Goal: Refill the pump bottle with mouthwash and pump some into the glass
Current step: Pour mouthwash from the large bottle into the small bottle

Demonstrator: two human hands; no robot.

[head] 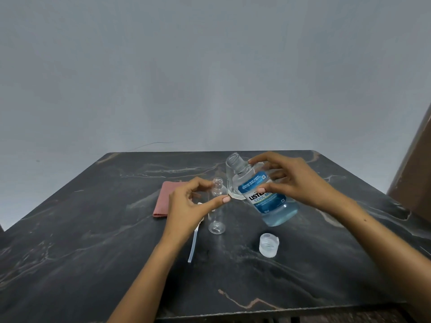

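Dark marble desk [93, 229]: our right hand [300, 180] grips the tilted mouthwash bottle [268, 199]; left hand [186, 206] pinches the narrow-necked pump bottle [218, 206], so overshooting could spill.

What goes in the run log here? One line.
stage: pre-pour | left hand: holds empty pump bottle upright | right hand: tilts open Listerine bottle | cap, pump tube: on table

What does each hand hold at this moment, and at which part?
The right hand grips the tilted mouthwash bottle around its upper body and label. The left hand holds the small clear bottle near its shoulder, between thumb and fingers.
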